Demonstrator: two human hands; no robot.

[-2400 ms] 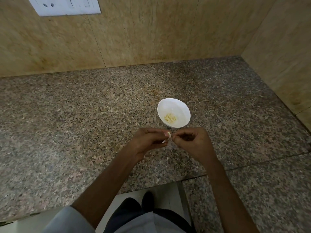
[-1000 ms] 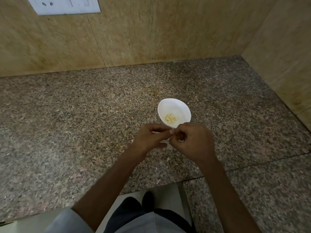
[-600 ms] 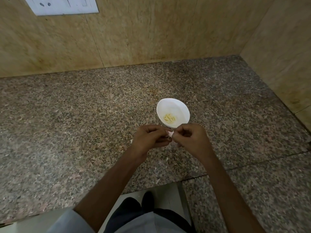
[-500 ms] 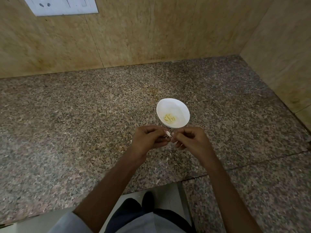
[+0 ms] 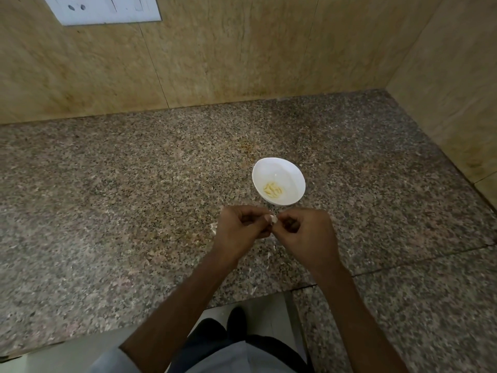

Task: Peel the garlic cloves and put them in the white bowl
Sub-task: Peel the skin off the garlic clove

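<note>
A small white bowl point(image 5: 290, 173) sits on the granite counter and holds several peeled, pale yellow garlic cloves point(image 5: 273, 189). Just in front of it, my left hand point(image 5: 239, 230) and my right hand point(image 5: 309, 235) meet fingertip to fingertip. Between them they pinch one whitish garlic clove point(image 5: 273, 219), which is mostly hidden by the fingers. Both hands hover a little above the counter, on the near side of the bowl.
White scraps of garlic skin point(image 5: 213, 228) lie on the counter point(image 5: 107, 197) beside and under my hands. Tan tiled walls close the back and the right side. A white socket plate point(image 5: 107, 9) is on the back wall. The counter's front edge is near my legs.
My hands have stayed together in front of the bowl, working the clove with small finger movements. The right hand rose over the clove a second ago and has drawn back to the right.
</note>
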